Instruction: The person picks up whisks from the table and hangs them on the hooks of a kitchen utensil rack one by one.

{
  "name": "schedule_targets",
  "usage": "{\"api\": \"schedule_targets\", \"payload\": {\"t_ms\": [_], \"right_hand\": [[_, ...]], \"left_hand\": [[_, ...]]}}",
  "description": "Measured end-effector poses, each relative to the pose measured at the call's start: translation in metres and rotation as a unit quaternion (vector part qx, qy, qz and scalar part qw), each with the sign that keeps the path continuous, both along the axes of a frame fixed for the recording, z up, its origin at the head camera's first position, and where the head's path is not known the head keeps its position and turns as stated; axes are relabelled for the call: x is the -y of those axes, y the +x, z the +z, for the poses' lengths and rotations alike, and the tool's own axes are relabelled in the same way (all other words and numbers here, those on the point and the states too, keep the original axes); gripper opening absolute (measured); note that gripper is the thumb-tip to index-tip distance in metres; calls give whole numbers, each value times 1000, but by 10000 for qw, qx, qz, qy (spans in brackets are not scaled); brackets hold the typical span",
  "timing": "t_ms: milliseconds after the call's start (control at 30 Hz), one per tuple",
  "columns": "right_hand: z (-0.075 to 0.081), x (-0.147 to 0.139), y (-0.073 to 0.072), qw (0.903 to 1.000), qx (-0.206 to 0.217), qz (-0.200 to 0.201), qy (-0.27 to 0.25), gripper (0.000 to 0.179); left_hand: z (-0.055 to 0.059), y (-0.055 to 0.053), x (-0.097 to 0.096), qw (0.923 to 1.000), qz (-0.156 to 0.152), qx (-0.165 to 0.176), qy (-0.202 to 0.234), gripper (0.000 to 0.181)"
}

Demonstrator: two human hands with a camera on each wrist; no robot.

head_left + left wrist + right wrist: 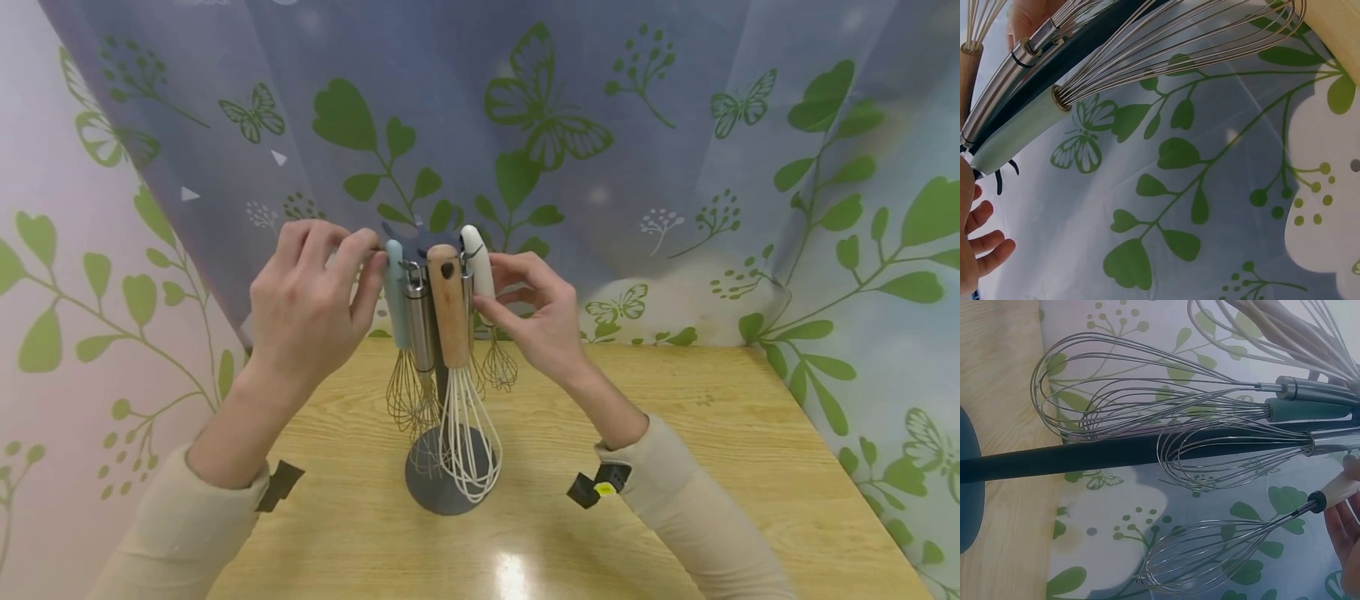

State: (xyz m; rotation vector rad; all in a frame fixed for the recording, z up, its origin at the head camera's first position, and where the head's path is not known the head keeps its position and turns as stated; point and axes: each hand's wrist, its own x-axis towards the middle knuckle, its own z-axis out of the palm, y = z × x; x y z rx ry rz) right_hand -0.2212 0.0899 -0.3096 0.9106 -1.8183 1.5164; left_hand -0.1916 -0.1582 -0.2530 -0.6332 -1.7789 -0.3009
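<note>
Several whisks hang round a dark stand with a round base [431, 493]. My left hand [307, 292] pinches at the top end of a whisk with a pale blue-green handle [399, 292]; its other fingers [994, 250] are loosely bent. The exact contact is partly hidden. My right hand [540, 308] holds a small whisk by its white handle [482, 271], thumb in front and fingers behind. In the right wrist view its wire head [1204, 556] hangs apart from the stand's dark post [1066, 459].
A wooden-handled whisk [448, 308] with pale wires hangs at the front. Beside it is a steel-handled whisk [420, 325], and another steel handle [1335, 441] shows in the right wrist view. The stand is on a wood-grain table [600, 533] before a leaf-and-butterfly patterned curtain [645, 167].
</note>
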Motion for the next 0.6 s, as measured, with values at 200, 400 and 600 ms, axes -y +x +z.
{"api": "schedule_targets", "payload": {"t_ms": [200, 400, 600], "right_hand": [[0, -3, -2, 10000, 2, 37, 57, 46], [0, -7, -3, 9999, 18, -10, 131, 46], [-1, -12, 0, 9994, 87, -67, 314, 47]], "left_hand": [[0, -2, -1, 9999, -87, -56, 25, 14], [-2, -2, -1, 9997, -251, 41, 41, 16], [-6, 1, 0, 9995, -289, 139, 74, 31]]}}
